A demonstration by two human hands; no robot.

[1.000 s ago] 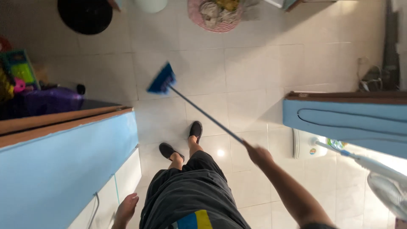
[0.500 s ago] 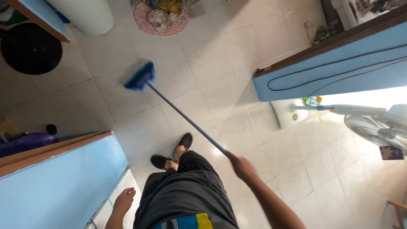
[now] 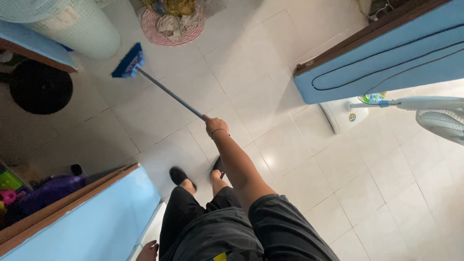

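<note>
- Blue bristles form the head of a push broom (image 3: 128, 62), which rests on the pale tiled floor (image 3: 270, 53) far out in front of the person, near the top left of the view.
- Its thin blue-grey handle (image 3: 169, 93) runs diagonally from the head down and to the right, ending in the person's right hand (image 3: 214, 126).
- That right hand is closed around the end of the handle, the arm stretched straight forward; a thin band shows at the wrist.
- Only the fingertips of the left hand (image 3: 148, 252) show at the bottom edge, hanging beside the dark shorts (image 3: 217, 227); whether it is curled or spread I cannot tell, and it holds nothing that I can see.
- Two feet in black slip-on shoes (image 3: 180, 176) stand on the tiles below the outstretched arm, one partly hidden behind the forearm.
- Just beyond the broom head stands a pale cylindrical bin (image 3: 82, 29), and to its right a round pink woven basket (image 3: 171, 24) heaped with cloth.
- Left of the broom head lies a round black object (image 3: 41, 87) on the darker floor.
- A light blue wall with a brown top edge (image 3: 92, 217) rises at the lower left; purple and green plastic things (image 3: 43, 191) sit behind it.
- Another light blue wall (image 3: 386, 58) with dark cables along it fills the upper right.
- Below that wall stands a white pedestal fan (image 3: 435, 113), its base (image 3: 345, 113) on the tiles and its head reaching the right edge.
</note>
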